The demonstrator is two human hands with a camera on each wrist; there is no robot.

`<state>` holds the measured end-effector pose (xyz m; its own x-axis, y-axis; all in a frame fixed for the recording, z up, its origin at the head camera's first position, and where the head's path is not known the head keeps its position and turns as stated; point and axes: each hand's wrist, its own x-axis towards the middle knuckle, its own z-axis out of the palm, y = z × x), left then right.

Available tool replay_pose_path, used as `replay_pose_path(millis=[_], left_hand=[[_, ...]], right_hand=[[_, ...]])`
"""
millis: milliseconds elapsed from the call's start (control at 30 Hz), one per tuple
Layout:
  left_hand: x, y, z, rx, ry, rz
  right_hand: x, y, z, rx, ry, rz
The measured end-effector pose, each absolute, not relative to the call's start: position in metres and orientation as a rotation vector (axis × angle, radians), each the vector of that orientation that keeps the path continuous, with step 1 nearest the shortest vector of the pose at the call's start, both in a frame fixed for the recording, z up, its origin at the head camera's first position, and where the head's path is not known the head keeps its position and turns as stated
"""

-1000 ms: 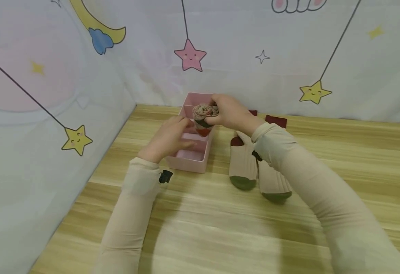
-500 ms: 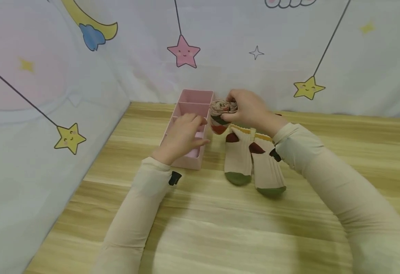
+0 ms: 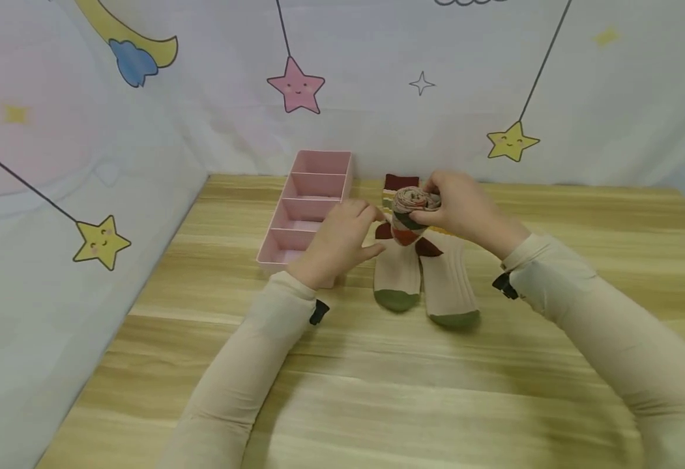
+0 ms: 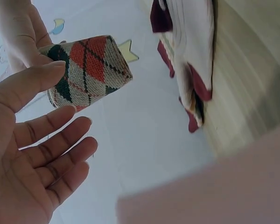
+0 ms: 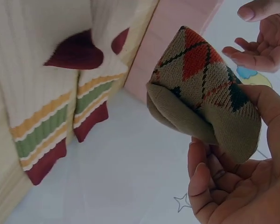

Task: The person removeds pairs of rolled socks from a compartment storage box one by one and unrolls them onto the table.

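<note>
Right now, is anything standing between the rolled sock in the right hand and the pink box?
Yes, the left hand: in the head view it is between the rolled sock and the pink box, covering part of the box's near right side. Toward the box's far end, nothing visible stands in the way.

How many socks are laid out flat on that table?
2: one sock nearer the pink box, the other sock to its right. I left out the rolled bundle in the right hand; any beneath would be hidden.

Left hand (image 4: pixel 18 179), right hand (image 4: pixel 18 30) gripping argyle roll (image 4: pixel 91 74) — pale socks (image 4: pixel 195 39)
</note>
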<state>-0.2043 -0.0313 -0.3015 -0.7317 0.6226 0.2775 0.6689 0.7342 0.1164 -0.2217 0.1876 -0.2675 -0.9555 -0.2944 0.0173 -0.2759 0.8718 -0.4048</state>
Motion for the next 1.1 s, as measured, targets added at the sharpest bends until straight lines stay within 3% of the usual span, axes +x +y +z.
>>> replay_pose_path(millis=[467, 1100], left_hand=[[-0.196, 0.011, -0.306, -1.160, -2.752, -0.163], [-0.172, 0.077, -0.327, -1.293, -2.776, -0.240]], right_hand=[[-0.182, 0.232, -0.288, -0.347, 3.049, -0.630], [-0.125, 0.281, -0.316, 0.007, 3.061, -0.706]])
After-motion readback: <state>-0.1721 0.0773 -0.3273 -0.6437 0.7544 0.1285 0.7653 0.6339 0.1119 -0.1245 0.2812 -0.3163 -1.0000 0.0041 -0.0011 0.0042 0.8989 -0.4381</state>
